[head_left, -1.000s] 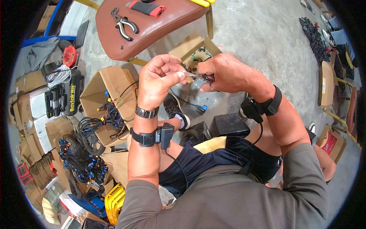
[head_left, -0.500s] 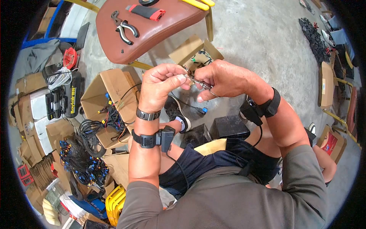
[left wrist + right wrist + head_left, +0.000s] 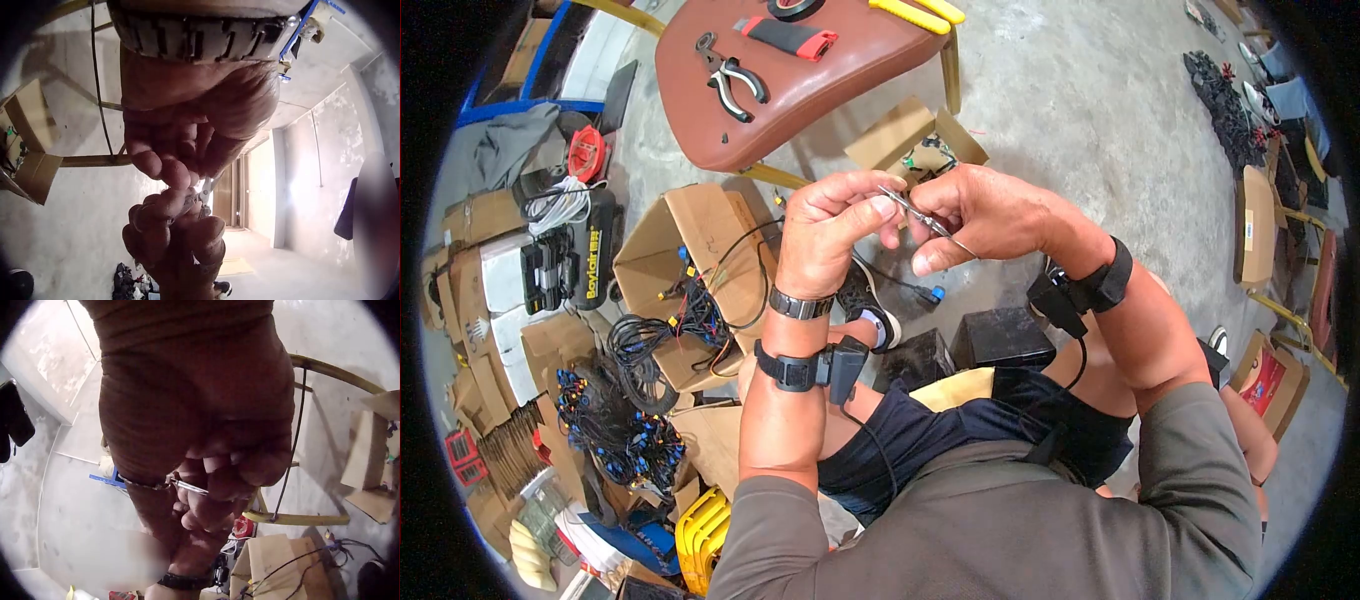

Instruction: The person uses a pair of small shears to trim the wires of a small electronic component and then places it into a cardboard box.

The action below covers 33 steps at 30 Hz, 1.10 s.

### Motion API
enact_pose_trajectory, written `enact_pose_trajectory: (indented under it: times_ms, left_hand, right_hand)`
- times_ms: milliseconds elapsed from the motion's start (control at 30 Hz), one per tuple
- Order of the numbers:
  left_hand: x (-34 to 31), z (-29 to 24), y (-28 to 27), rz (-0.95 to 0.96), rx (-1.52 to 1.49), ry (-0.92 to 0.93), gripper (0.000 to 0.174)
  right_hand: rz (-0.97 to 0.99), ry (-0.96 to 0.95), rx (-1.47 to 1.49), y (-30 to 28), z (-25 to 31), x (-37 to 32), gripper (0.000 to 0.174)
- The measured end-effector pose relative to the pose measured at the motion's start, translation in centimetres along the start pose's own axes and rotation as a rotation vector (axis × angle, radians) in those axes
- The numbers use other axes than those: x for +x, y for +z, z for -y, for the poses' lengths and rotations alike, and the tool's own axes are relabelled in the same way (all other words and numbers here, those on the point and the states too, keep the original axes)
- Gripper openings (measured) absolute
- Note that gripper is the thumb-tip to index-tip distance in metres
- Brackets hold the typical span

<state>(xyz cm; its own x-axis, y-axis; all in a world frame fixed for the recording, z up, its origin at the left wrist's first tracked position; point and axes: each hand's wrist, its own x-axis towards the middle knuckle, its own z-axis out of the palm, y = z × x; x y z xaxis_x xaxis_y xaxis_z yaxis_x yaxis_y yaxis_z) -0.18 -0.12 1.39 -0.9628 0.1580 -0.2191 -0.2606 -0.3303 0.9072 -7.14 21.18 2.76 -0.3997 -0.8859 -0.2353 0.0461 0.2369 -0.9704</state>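
Observation:
A pair of small metal scissors [image 3: 922,215] is held in my right hand [image 3: 990,212], thumb and fingers at its handle loops. Its blades slant up and left to the fingertips of my left hand [image 3: 832,228]. That hand's thumb and forefinger are bent together in a pinch beside the blade tips; they mostly hide a small thing, whose kind I cannot tell. In the left wrist view the scissors [image 3: 205,192] show between the two hands, pivot visible. The right wrist view has a thin bright end of the scissors [image 3: 189,486] among curled fingers.
Ahead is a brown chair seat [image 3: 790,95] with pliers [image 3: 728,80], a red-black tool [image 3: 788,38] and yellow handles [image 3: 915,12]. Below the hands, an open carton [image 3: 890,140] holds small parts. Left are a cable-filled box [image 3: 700,230] and a heap of blue-tipped cables [image 3: 615,430].
The scissors have turned from nearly level to a slant, tips up and left. My left hand has shifted slightly to the right, and the right thumb has lowered.

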Motion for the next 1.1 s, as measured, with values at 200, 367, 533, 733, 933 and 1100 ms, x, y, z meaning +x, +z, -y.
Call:
enact_pose_trajectory:
  times_ms: [200, 367, 533, 733, 933, 1100]
  left_hand:
    - [0.1, 0.0, 0.5, 0.000, -0.106, 0.003, 0.018]
    - [0.1, 0.6, 0.5, -0.023, -0.180, -0.004, 0.016]
    - [0.2, 0.5, 0.7, -0.045, -0.190, 0.002, 0.015]
    - [0.5, 0.8, 0.3, -0.015, -0.205, -0.002, 0.013]
    - [0.6, 0.9, 0.5, -0.001, -0.203, -0.012, 0.011]
    - [0.5, 0.2, 1.0, 0.033, -0.239, -0.047, 0.007]
  right_hand:
    - [0.019, -0.025, 0.076, 0.1, 0.2, 0.0, 0.028]
    - [0.026, -0.037, 0.143, 0.3, -0.5, 0.2, 0.028]
    - [0.026, -0.068, 0.202, 0.2, -0.6, 0.3, 0.028]
    - [0.041, -0.030, 0.286, -0.1, 0.2, 0.3, 0.028]
    - [0.053, -0.035, 0.373, 0.0, 0.1, 0.4, 0.031]
    - [0.049, -0.059, 0.414, 0.0, -0.6, 0.6, 0.034]
